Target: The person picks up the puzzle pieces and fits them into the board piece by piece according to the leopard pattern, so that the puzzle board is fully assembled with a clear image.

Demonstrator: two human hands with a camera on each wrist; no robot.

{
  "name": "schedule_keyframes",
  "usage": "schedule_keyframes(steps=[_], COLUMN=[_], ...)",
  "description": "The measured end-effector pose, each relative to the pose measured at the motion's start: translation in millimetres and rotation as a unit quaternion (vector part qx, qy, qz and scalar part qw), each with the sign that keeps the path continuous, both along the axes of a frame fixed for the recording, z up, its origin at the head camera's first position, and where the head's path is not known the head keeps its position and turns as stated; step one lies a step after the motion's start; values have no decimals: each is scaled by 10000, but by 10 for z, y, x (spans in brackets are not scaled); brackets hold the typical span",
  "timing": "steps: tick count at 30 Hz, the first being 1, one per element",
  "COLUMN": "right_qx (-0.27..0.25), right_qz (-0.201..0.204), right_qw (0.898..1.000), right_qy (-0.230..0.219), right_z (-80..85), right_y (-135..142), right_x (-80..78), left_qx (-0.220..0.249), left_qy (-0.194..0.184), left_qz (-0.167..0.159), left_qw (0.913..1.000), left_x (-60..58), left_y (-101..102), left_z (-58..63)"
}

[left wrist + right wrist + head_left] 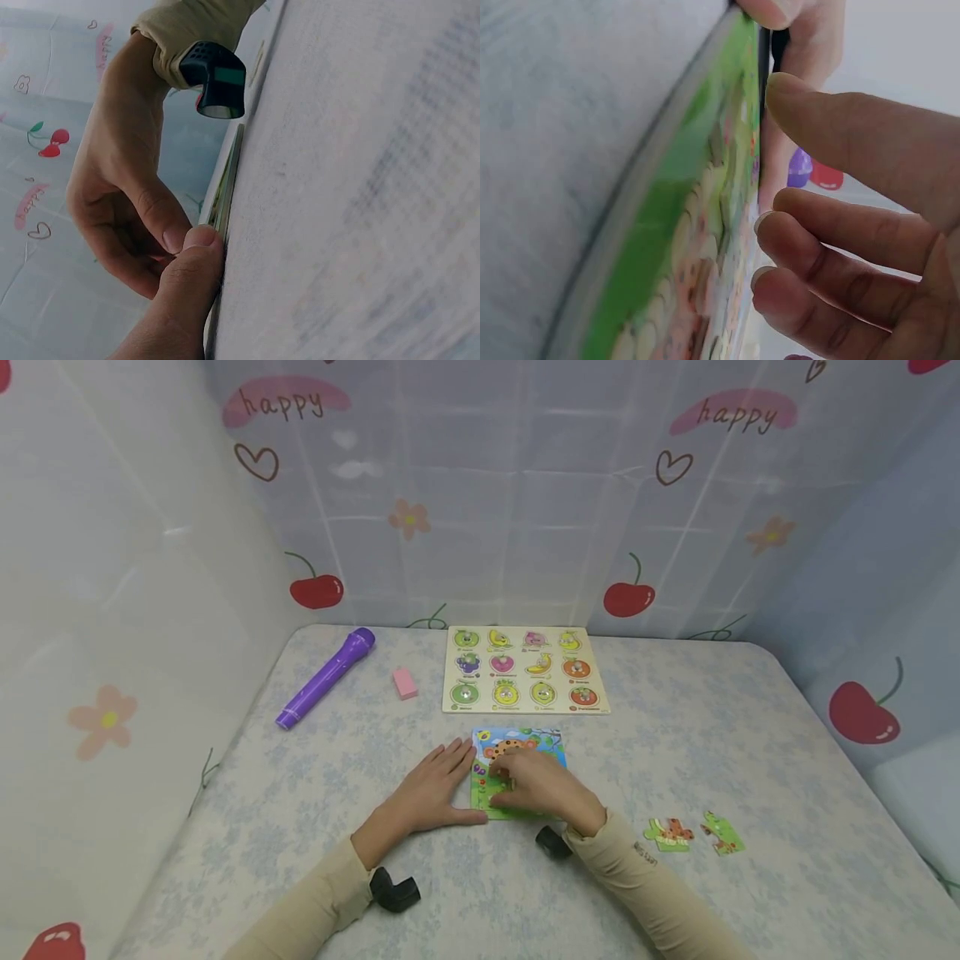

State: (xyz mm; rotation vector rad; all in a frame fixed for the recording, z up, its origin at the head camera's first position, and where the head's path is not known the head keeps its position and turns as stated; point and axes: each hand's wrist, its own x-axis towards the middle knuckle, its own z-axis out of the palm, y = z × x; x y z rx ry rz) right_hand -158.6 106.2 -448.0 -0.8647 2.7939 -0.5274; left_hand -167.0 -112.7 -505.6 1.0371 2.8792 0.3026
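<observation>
A jigsaw puzzle board [480,793] with a spotted animal on blue and green lies in front of the person. The left hand [431,793] rests flat along its left side, fingers straight, with the thumb at the near edge. Above the board hovers the right hand [536,783], fingers loosely bent. In the right wrist view a gap shows between the right thumb [817,120] and fingers, with nothing held there. Some pieces [724,180] beneath that hand sit unevenly raised. To the right lie two loose puzzle pieces [671,833] [722,833], apart from each other.
Behind the puzzle lies a wooden fruit peg board [525,670]. A pink block [404,683] and a purple toy microphone [326,678] are at the back left. Patterned curtains [495,527] enclose the table [255,827] at the back and sides.
</observation>
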Motion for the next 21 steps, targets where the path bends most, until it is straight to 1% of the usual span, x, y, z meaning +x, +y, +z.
schedule_keyframes(steps=[12, 21], right_qx=[50, 54], right_qz=[18, 49], right_qw=[10000, 10000], right_qy=[5, -23], right_z=[1, 21], right_y=[8, 33], right_x=[-11, -4], left_qx=[25, 39], left_qy=[99, 75], left_qz=[-57, -97], left_qw=[9999, 9999], left_x=[-8, -15], left_y=[-8, -7], left_z=[-12, -20])
